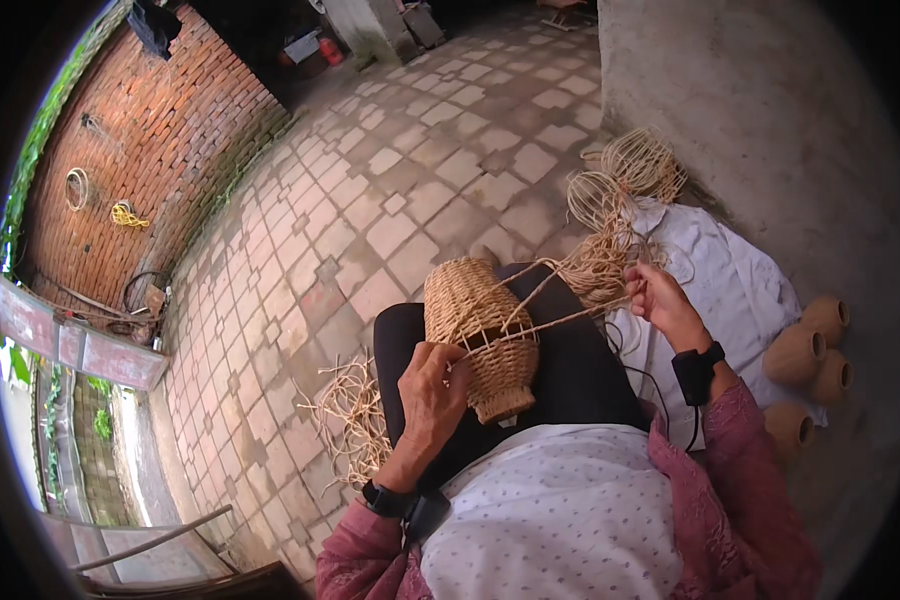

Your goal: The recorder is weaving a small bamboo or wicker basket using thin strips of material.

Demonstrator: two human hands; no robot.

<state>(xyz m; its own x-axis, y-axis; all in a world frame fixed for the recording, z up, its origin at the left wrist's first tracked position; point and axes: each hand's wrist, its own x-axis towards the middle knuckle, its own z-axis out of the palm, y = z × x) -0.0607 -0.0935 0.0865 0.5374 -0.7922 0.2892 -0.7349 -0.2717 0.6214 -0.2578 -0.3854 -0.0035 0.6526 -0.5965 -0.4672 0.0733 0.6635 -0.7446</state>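
A woven tan cord vessel (475, 295) lies on its side across my lap, with an open band of cord near its narrower lower section. My left hand (432, 395) grips its left side at that band, fingers bent against the weave. My right hand (658, 295), raised beside my right knee, pinches a strand of twisted cord (570, 325) that runs across to the vessel. A second strand loops from the vessel up into a tangled heap of cord (595, 265) just beyond my right hand.
Loose cord (345, 420) lies by my left leg. At right are coiled bundles (635, 160), a white sack (720, 280) and several clay-coloured pots (800, 355) beside a concrete wall (730, 100). A brick wall (120, 120) and tilted panels (80, 330) stand left of the paved floor (320, 200).
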